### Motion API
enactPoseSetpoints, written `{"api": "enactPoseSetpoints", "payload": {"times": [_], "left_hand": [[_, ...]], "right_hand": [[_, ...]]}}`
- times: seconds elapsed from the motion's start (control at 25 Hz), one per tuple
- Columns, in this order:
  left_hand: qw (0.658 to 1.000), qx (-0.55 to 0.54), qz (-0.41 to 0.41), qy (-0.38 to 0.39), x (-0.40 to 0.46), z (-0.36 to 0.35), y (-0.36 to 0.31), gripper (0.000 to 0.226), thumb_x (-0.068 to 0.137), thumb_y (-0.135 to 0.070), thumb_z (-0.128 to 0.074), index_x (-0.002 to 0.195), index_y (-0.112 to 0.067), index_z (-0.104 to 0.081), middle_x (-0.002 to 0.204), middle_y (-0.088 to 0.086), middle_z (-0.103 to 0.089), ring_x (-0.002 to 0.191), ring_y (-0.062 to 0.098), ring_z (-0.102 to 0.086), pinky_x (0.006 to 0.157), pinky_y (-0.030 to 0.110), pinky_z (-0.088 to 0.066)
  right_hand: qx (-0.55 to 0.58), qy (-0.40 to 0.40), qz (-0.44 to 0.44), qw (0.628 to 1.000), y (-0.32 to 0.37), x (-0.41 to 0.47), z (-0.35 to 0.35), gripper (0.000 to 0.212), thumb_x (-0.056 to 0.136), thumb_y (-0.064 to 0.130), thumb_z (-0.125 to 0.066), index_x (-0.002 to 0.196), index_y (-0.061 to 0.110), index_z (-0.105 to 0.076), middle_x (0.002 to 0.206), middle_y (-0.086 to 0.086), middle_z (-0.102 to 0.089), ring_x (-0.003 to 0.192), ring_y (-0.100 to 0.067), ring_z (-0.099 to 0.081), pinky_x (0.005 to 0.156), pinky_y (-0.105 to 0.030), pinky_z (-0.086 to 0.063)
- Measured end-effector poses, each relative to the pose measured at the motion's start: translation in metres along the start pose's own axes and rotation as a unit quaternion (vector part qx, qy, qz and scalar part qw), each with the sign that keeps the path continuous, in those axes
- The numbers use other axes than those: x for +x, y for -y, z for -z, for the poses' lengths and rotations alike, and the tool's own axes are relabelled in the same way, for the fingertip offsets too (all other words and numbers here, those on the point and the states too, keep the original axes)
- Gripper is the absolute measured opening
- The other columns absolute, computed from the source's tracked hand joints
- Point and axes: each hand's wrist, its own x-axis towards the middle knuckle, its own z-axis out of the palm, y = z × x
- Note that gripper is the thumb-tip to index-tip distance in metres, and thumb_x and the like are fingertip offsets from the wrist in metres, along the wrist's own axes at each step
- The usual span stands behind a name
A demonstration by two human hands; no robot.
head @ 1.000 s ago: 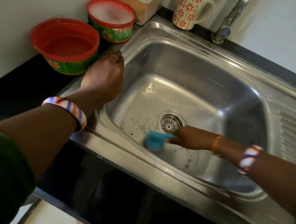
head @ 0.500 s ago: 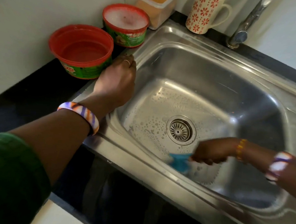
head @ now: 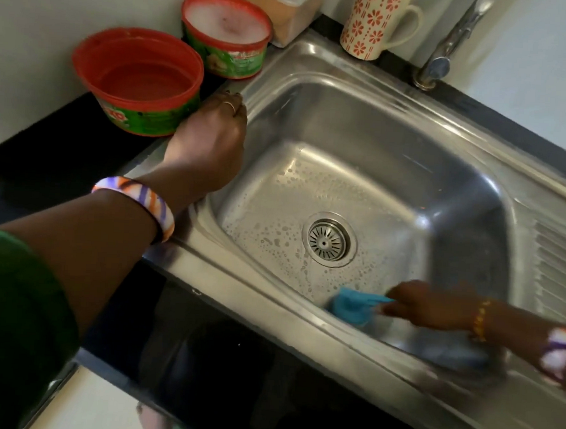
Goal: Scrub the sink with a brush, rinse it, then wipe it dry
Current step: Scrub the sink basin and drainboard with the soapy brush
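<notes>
The steel sink (head: 373, 120) fills the middle of the head view, its floor covered in soap bubbles around the drain (head: 328, 240). My right hand (head: 432, 304) is down inside the basin and grips a blue brush (head: 352, 306), whose head presses against the near wall and floor. My left hand (head: 209, 147) rests on the sink's left rim with its fingers bent over the edge; it holds nothing. Both wrists carry striped bangles.
Two red-and-green tubs stand on the black counter at the left: one (head: 137, 82) with water, one (head: 226, 35) with foam. A flowered mug (head: 374, 21), a clear box (head: 284, 8) and the tap (head: 451, 45) line the back. The ribbed drainboard (head: 556, 274) lies right.
My right hand has swept the brush along the near side of the basin, rightward past the drain. The left hand has stayed on the rim. The camera view has shifted.
</notes>
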Motion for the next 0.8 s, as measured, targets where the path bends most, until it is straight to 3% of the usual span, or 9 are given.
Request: {"api": "enactPoseSetpoints", "payload": {"times": [0.12,0.24,0.32,0.4,0.44,0.52,0.64,0.72,0.8], "left_hand": [[1.0,0.004,-0.012,0.008,0.001,-0.002,0.001,0.044,0.082,-0.004,-0.05,0.123,0.013,-0.049,0.126,0.031,-0.05,0.121,0.04,-0.046,0.098,0.044,-0.044],[1.0,0.001,-0.015,0.004,0.001,-0.003,0.003,0.046,0.081,-0.002,-0.052,0.123,0.014,-0.048,0.125,0.033,-0.05,0.121,0.042,-0.046,0.098,0.045,-0.044],[1.0,0.003,-0.026,0.001,0.001,-0.002,0.003,0.047,0.081,-0.003,-0.053,0.124,0.015,-0.048,0.127,0.033,-0.049,0.122,0.042,-0.045,0.101,0.045,-0.041],[1.0,0.0,-0.027,0.001,0.0,-0.002,0.002,0.046,0.081,-0.003,-0.053,0.124,0.014,-0.048,0.128,0.033,-0.049,0.123,0.042,-0.045,0.101,0.045,-0.041],[1.0,-0.003,-0.021,0.002,-0.001,-0.001,0.002,0.046,0.081,-0.002,-0.053,0.124,0.014,-0.049,0.128,0.032,-0.049,0.123,0.041,-0.045,0.1,0.045,-0.042],[1.0,-0.003,-0.013,0.004,-0.001,-0.002,0.002,0.045,0.081,-0.002,-0.054,0.123,0.014,-0.05,0.127,0.032,-0.05,0.121,0.041,-0.046,0.098,0.044,-0.043],[1.0,0.006,-0.02,0.009,0.0,-0.002,0.003,0.046,0.081,-0.003,-0.053,0.123,0.014,-0.049,0.126,0.032,-0.049,0.121,0.041,-0.046,0.099,0.044,-0.044],[1.0,0.006,-0.018,0.012,0.001,-0.003,0.002,0.046,0.081,-0.003,-0.052,0.123,0.014,-0.048,0.126,0.032,-0.049,0.12,0.041,-0.046,0.098,0.045,-0.044],[1.0,0.007,-0.019,0.013,0.001,-0.003,0.003,0.046,0.081,-0.003,-0.052,0.124,0.014,-0.048,0.126,0.033,-0.049,0.121,0.042,-0.046,0.099,0.045,-0.044]], "right_hand": [[-0.088,-0.029,-0.087,0.992,-0.028,-0.01,0.023,0.046,0.093,0.048,-0.044,0.095,0.006,-0.064,0.065,0.003,-0.05,0.054,-0.005,-0.045,0.056,-0.02,-0.035],[-0.012,-0.011,0.037,0.999,0.042,0.015,0.011,0.04,0.095,0.044,-0.042,0.088,0.01,-0.061,0.065,0.001,-0.05,0.053,-0.005,-0.043,0.051,-0.015,-0.034],[-0.006,-0.072,0.092,0.993,0.076,0.051,0.01,0.044,0.097,0.042,-0.039,0.097,0.004,-0.063,0.077,-0.009,-0.059,0.059,-0.011,-0.049,0.058,-0.02,-0.039],[0.021,-0.198,-0.011,0.98,0.066,0.074,0.041,0.046,0.097,0.042,-0.038,0.103,0.003,-0.062,0.096,-0.02,-0.065,0.076,-0.025,-0.058,0.067,-0.03,-0.041],[0.045,-0.237,-0.074,0.968,0.048,0.074,0.052,0.045,0.097,0.042,-0.038,0.096,0.004,-0.063,0.097,-0.022,-0.065,0.076,-0.028,-0.058,0.064,-0.029,-0.039],[0.077,-0.196,-0.133,0.968,0.027,0.052,0.048,0.044,0.097,0.043,-0.038,0.073,0.01,-0.055,0.075,-0.015,-0.061,0.053,-0.019,-0.05,0.046,-0.023,-0.037],[0.16,-0.013,-0.115,0.98,0.04,0.01,0.015,0.04,0.095,0.045,-0.042,0.072,0.014,-0.052,0.053,-0.001,-0.046,0.033,-0.009,-0.037,0.033,-0.017,-0.029],[0.071,0.003,-0.087,0.994,0.032,0.004,0.015,0.04,0.095,0.046,-0.043,0.069,0.016,-0.053,0.056,-0.003,-0.048,0.04,-0.013,-0.042,0.042,-0.022,-0.033],[-0.024,-0.064,-0.144,0.987,0.01,0.003,0.035,0.042,0.095,0.045,-0.042,0.068,0.014,-0.054,0.068,-0.011,-0.055,0.062,-0.021,-0.054,0.054,-0.025,-0.036]]}}
